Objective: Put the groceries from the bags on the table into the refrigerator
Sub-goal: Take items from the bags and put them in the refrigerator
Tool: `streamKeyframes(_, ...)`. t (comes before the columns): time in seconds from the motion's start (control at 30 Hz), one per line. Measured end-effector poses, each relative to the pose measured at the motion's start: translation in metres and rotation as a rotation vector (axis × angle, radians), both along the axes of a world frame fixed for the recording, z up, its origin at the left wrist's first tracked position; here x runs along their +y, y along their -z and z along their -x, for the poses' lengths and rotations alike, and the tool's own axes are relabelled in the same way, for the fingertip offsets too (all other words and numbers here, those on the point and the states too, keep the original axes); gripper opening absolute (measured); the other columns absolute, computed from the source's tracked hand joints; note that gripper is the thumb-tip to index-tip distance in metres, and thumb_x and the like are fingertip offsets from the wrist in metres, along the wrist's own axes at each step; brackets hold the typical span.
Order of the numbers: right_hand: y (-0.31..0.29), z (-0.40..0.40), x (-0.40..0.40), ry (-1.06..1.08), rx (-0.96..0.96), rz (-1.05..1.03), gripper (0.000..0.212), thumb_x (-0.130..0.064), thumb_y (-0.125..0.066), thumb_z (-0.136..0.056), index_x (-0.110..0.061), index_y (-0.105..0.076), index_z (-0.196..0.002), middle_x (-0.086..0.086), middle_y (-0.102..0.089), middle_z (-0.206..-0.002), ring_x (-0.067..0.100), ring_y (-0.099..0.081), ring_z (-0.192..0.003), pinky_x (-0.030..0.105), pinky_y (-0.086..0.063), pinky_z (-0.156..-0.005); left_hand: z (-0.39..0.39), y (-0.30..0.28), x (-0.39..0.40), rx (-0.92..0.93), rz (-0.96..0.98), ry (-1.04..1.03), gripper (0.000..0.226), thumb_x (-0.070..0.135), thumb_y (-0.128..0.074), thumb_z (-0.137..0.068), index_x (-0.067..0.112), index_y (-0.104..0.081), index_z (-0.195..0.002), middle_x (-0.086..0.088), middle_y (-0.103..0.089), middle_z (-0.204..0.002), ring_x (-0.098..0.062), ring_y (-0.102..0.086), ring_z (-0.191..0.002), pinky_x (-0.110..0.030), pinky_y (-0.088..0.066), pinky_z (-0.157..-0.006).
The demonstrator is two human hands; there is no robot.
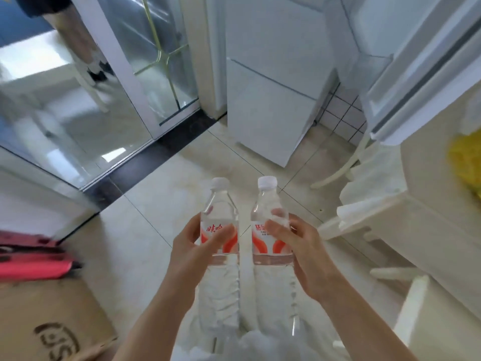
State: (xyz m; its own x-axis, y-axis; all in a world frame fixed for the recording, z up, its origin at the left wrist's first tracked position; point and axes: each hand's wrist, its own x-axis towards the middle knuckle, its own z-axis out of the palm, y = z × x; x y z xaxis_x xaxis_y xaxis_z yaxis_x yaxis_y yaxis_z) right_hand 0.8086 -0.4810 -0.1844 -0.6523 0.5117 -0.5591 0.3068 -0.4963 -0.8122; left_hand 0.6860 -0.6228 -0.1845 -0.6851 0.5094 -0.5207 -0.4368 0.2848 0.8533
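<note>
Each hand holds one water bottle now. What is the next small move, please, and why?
Probably carry both bottles forward and to the right, toward the open refrigerator door. The left hand grips the left bottle and the right hand grips the right bottle, both upright and capped, over the floor. The white refrigerator stands ahead, so nothing seems left but to approach it.

Two clear plastic water bottles, both capped white, both upright and side by side, not touching; a narrow gap separates them. Left bottle (219,230): red-and-white label around the middle with red characters, contents clear, held at label height. Right bottle (270,227): same make and label, print partly covered, also held at label height. Both are in the air above the tiled floor. Refrigerator (270,74): white, standing ahead of the bottles, well apart.
</note>
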Motion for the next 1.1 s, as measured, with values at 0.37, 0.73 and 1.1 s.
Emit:
streamKeyframes(0.37,0.001,0.108,0.025,0.072,0.052,0.020,0.058,-0.031,-0.078,-0.065,-0.016,-0.061,-0.118,0.010,-0.072,-0.089,0.032,-0.065,-0.080,0.039,-0.056,-0.077,0.102,0.005,0.028,-0.013,0.013,-0.035,0.024,0.026,-0.080,-0.073,0.039,-0.070,-0.091,0.000,-0.076,-0.092,-0.019,-0.073,-0.085,-0.030,-0.055,-0.071)
streamKeyframes(0.73,-0.012,0.233,0.162,-0.034,0.059,-0.215,0.061,-0.042,-0.088,-0.054,-0.027,-0.064,-0.108,-0.001,-0.072,-0.100,0.022,-0.069,-0.087,0.040,-0.054,-0.082,0.225,-0.016,0.168,0.105,-0.014,-0.015,0.040,0.024,-0.082,-0.071,0.031,-0.068,-0.107,0.005,-0.076,-0.089,-0.012,-0.074,-0.076,-0.022,-0.054,-0.062)
streamKeyframes(1.1,-0.039,0.327,0.287,0.149,0.110,-0.254,0.045,-0.026,-0.083,-0.064,-0.020,-0.067,-0.105,-0.001,-0.074,-0.091,0.020,-0.070,-0.068,0.027,-0.054,-0.067,0.334,-0.031,0.310,0.192,-0.117,0.054,0.051,0.017,-0.083,-0.070,0.027,-0.066,-0.116,0.003,-0.076,-0.096,-0.015,-0.074,-0.084,-0.024,-0.055,-0.068)
